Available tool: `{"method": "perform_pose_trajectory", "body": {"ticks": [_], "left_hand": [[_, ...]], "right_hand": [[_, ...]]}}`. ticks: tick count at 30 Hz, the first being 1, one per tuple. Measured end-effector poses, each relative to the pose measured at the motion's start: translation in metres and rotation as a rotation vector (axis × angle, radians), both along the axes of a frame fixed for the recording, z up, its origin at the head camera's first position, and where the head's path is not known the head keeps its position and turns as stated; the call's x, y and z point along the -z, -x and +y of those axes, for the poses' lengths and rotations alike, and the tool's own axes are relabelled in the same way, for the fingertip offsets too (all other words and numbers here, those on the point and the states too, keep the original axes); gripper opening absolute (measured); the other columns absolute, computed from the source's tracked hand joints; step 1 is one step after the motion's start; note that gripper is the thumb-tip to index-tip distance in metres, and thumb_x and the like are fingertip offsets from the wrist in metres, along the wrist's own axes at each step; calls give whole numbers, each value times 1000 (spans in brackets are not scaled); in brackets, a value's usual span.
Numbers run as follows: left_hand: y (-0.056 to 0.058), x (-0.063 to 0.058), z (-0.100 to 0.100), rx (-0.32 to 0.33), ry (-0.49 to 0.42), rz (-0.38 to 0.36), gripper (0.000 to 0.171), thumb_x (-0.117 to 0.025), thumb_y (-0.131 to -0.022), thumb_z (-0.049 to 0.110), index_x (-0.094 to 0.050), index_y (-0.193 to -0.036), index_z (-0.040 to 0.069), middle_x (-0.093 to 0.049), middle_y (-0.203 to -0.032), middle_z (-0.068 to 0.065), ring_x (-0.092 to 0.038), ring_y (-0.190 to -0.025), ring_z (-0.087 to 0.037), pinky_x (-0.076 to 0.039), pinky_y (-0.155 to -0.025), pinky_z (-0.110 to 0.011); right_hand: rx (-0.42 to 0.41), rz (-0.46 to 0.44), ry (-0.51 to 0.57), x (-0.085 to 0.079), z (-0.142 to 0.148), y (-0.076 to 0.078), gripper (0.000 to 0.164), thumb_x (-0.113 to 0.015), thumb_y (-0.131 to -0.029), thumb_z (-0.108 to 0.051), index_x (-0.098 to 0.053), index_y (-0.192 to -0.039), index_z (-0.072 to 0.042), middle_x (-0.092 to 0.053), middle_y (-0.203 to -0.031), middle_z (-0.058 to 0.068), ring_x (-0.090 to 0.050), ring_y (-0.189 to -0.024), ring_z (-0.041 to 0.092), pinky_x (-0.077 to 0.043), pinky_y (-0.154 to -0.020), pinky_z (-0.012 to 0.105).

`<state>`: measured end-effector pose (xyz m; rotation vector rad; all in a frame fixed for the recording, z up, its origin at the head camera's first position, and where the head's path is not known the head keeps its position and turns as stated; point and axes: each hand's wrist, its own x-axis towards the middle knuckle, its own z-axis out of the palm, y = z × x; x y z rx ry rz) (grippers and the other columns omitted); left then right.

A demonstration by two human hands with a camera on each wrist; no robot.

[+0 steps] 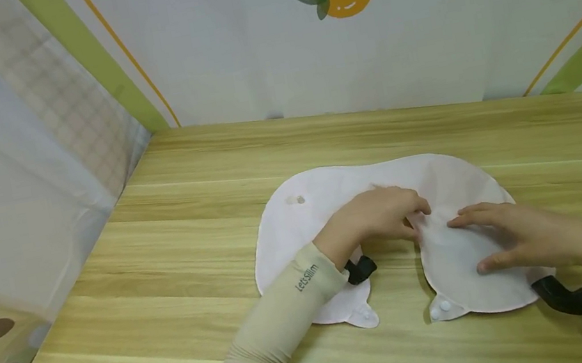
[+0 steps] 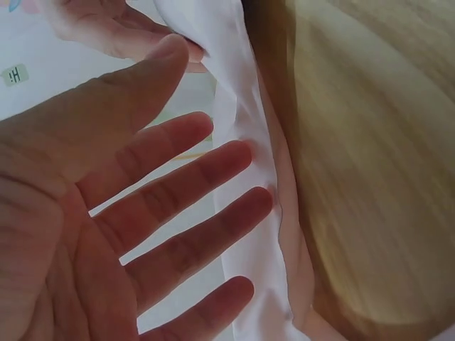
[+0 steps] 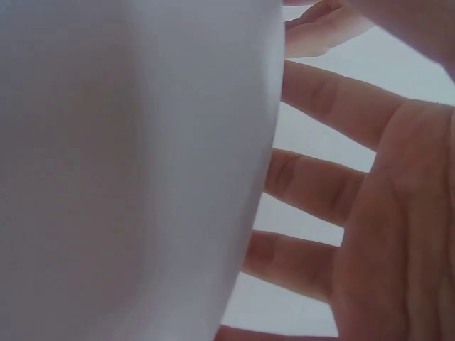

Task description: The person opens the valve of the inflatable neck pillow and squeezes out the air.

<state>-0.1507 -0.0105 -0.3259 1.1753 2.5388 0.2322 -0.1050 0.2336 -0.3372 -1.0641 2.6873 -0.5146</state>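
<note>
A white U-shaped cloth bib [image 1: 299,225] with snaps on its two end tabs lies on the table, its opening toward me. My left hand [image 1: 381,214] reaches over the bib to the inner edge of its right half. In the left wrist view the fingers [image 2: 178,249] are fairly straight and spread, fingertips at the cloth, thumb apart from them. My right hand [image 1: 528,234] rests on the right lobe with thumb and fingers spread. In the right wrist view the cloth hides the right fingertips.
The wood-grain table [image 1: 153,264] spreads around the bib. Behind it hangs a pale curtain [image 1: 220,44] with a printed orange fruit. Black wrist straps [image 1: 571,294] show by the wrists, the right one close to the bib's outer edge.
</note>
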Motion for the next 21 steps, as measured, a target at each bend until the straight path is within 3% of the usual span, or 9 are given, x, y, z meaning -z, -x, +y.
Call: {"method": "perform_pose_trajectory", "body": {"ticks": [9,17,21], "left_hand": [[0,5,4,11,27,-27,50,-71,-80,37,-58,-123,17,-60,-117,9,-56,-102,-4,-43,-87,-15],[-1,7,4,8,50,-28,50,-71,-79,37,-58,-123,17,-61,-114,10,-56,-101,-3,-43,-86,-16],[-1,8,5,2,52,-26,49,-71,-79,38,-59,-122,18,-61,-112,11,-56,-100,-3,-43,-85,-16]], "right_hand": [[6,-46,-33,1,0,1,70,-69,-69,-57,-50,-130,-26,-50,-132,6,-47,-118,26,-34,-90,11],[8,-70,-64,-1,-1,2,74,-66,-70,-61,-48,-132,-25,-48,-135,8,-46,-121,28,-42,-90,33],[20,-78,-60,0,-2,1,74,-66,-69,-61,-47,-133,-27,-47,-135,5,-46,-121,25,-42,-91,29]]}}
